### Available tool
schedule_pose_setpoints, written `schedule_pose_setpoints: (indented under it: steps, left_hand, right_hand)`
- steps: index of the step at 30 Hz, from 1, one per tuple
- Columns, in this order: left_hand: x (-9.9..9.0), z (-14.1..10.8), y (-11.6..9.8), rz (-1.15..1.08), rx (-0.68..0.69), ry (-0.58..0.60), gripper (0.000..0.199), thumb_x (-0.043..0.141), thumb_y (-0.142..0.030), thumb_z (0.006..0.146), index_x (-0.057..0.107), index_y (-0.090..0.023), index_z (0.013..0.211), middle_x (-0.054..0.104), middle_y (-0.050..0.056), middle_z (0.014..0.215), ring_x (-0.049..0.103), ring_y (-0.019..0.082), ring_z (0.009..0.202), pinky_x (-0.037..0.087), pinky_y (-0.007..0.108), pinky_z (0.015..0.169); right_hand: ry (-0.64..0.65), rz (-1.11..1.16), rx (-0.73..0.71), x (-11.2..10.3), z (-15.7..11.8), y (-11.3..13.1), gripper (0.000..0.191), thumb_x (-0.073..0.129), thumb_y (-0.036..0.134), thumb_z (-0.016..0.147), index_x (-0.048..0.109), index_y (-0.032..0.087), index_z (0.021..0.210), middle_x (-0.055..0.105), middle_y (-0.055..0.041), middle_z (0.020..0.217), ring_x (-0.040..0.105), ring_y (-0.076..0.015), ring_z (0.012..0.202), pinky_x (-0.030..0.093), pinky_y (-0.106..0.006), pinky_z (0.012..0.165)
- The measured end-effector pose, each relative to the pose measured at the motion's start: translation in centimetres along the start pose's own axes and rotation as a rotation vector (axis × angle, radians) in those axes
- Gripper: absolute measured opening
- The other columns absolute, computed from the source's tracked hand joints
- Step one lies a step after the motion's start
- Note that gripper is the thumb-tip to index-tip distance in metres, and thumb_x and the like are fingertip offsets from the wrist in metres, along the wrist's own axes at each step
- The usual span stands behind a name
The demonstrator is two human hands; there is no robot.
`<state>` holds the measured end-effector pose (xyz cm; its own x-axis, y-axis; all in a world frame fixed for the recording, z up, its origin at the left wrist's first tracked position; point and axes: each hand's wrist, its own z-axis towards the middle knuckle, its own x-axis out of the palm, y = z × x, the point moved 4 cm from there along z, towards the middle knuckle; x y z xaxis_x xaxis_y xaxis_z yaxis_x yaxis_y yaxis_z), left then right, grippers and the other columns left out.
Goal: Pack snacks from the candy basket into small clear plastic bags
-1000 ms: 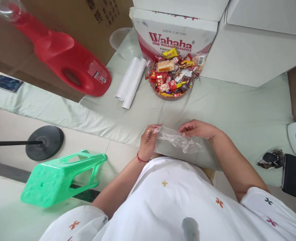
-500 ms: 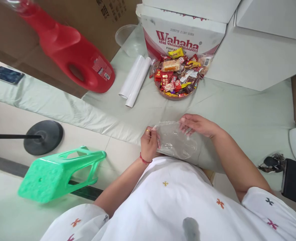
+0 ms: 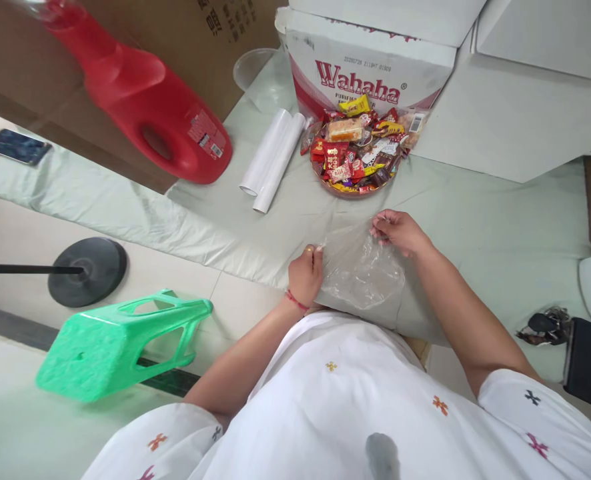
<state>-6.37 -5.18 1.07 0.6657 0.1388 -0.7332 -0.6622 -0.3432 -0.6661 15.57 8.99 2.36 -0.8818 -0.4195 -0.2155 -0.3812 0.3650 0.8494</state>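
Observation:
A clear plastic bag is stretched between my hands, just above the front edge of the cloth-covered table. My left hand pinches its left edge, thumb on top. At its upper right edge, my right hand grips the film with fingers pressed together. The bag is see-through, and I make out nothing inside it. Beyond my hands stands a round dish heaped with wrapped candies and snacks. Two white rolls lie to the left of the dish.
A white and red carton stands behind the dish. To the left is a large red bottle; a clear plastic bowl sits near the carton. A green stool is at lower left. Keys and a black phone lie at right.
My right hand has moved up and slightly right with its edge of the bag. My left hand has shifted a little right and up, and the bag is spread wider.

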Motion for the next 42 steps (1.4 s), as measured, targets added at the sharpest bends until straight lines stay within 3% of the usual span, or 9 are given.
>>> schedule_pose_setpoints:
  steps: [6, 14, 18, 20, 24, 26, 31, 36, 42]
  left_hand:
    - [1.1, 4.3, -2.1, 0.442, -0.034, 0.090, 0.044, 0.030, -0.046, 0.108, 0.065, -0.020, 0.112, 0.075, 0.014, 0.089, 0.072, 0.031, 0.085, 0.040, 0.034, 0.069]
    - [1.6, 6.8, -2.1, 0.472, -0.036, 0.182, 0.049, 0.031, -0.046, 0.107, 0.072, -0.019, 0.111, 0.076, 0.019, 0.100, 0.073, 0.035, 0.091, 0.048, 0.041, 0.073]
    - [1.5, 7.0, -2.3, 0.454, -0.020, 0.182, 0.049, 0.031, -0.044, 0.107, 0.073, -0.018, 0.111, 0.076, 0.019, 0.101, 0.073, 0.036, 0.092, 0.049, 0.041, 0.075]
    - [1.4, 7.1, -2.4, 0.453, -0.011, 0.189, 0.049, 0.032, -0.044, 0.106, 0.073, -0.018, 0.109, 0.077, 0.020, 0.101, 0.073, 0.036, 0.093, 0.048, 0.041, 0.075]
    - [1.2, 7.3, -2.4, 0.453, -0.010, 0.212, 0.049, 0.032, -0.043, 0.106, 0.074, -0.017, 0.108, 0.077, 0.020, 0.103, 0.073, 0.036, 0.094, 0.048, 0.041, 0.074]
    - [1.1, 7.4, -2.5, 0.458, -0.008, 0.211, 0.049, 0.032, -0.043, 0.106, 0.074, -0.017, 0.109, 0.077, 0.020, 0.103, 0.072, 0.036, 0.094, 0.048, 0.041, 0.074]
    - [1.3, 7.4, -2.5, 0.474, 0.005, 0.189, 0.049, 0.032, -0.043, 0.106, 0.074, -0.018, 0.110, 0.077, 0.020, 0.103, 0.072, 0.034, 0.093, 0.047, 0.039, 0.075]
    - [1.1, 7.5, -2.4, 0.439, -0.013, 0.194, 0.049, 0.032, -0.043, 0.106, 0.074, -0.018, 0.108, 0.077, 0.020, 0.103, 0.072, 0.032, 0.093, 0.047, 0.038, 0.076]
    - [1.0, 7.7, -2.4, 0.411, -0.016, 0.184, 0.046, 0.034, -0.041, 0.106, 0.074, -0.018, 0.106, 0.077, 0.020, 0.103, 0.071, 0.032, 0.094, 0.046, 0.038, 0.077]
  right_hand:
    - [-0.493, -0.524, -0.232, -2.1, 2.3, -0.8, 0.028, 0.056, 0.045, 0.092, 0.057, 0.022, 0.074, 0.056, -0.0012, 0.065, 0.047, -0.0177, 0.064, 0.038, -0.031, 0.066]
    - [-0.652, -0.454, -0.153, -7.6, 4.0, -2.4, 0.021, 0.057, 0.037, 0.089, 0.061, 0.019, 0.080, 0.058, -0.0010, 0.068, 0.049, -0.0179, 0.067, 0.041, -0.033, 0.072]
    - [-0.753, -0.582, -0.285, -7.2, 1.4, -0.3, 0.019, 0.052, 0.032, 0.092, 0.065, 0.019, 0.088, 0.064, -0.0071, 0.085, 0.054, -0.0227, 0.080, 0.043, -0.037, 0.081]
    - [-0.676, -0.591, -0.473, -4.9, -1.7, 0.8, 0.023, 0.049, 0.033, 0.098, 0.067, 0.019, 0.094, 0.066, -0.0099, 0.094, 0.057, -0.0246, 0.087, 0.043, -0.038, 0.084]
    - [-0.103, -0.699, -0.851, 3.0, -8.7, -0.2, 0.024, 0.052, 0.038, 0.103, 0.071, 0.022, 0.106, 0.068, -0.0115, 0.099, 0.058, -0.0252, 0.091, 0.046, -0.038, 0.083]
    - [0.044, -0.813, -0.980, 6.1, -11.2, -2.0, 0.026, 0.059, 0.042, 0.101, 0.071, 0.023, 0.116, 0.069, -0.0129, 0.106, 0.057, -0.0266, 0.094, 0.046, -0.041, 0.088]
    - [-0.040, -0.957, -0.989, 8.7, -11.1, -5.5, 0.023, 0.055, 0.024, 0.103, 0.071, 0.021, 0.119, 0.069, -0.0142, 0.111, 0.055, -0.0264, 0.095, 0.044, -0.043, 0.085]
    - [-0.021, -0.983, -1.104, 9.3, -10.9, -6.0, 0.023, 0.051, 0.015, 0.103, 0.073, 0.019, 0.107, 0.069, -0.0102, 0.093, 0.050, -0.0242, 0.087, 0.042, -0.040, 0.080]
    - [-0.061, -0.945, -1.059, 9.2, -11.6, -6.1, 0.020, 0.056, 0.022, 0.103, 0.071, 0.019, 0.114, 0.070, -0.0134, 0.107, 0.052, -0.0254, 0.093, 0.042, -0.041, 0.084]
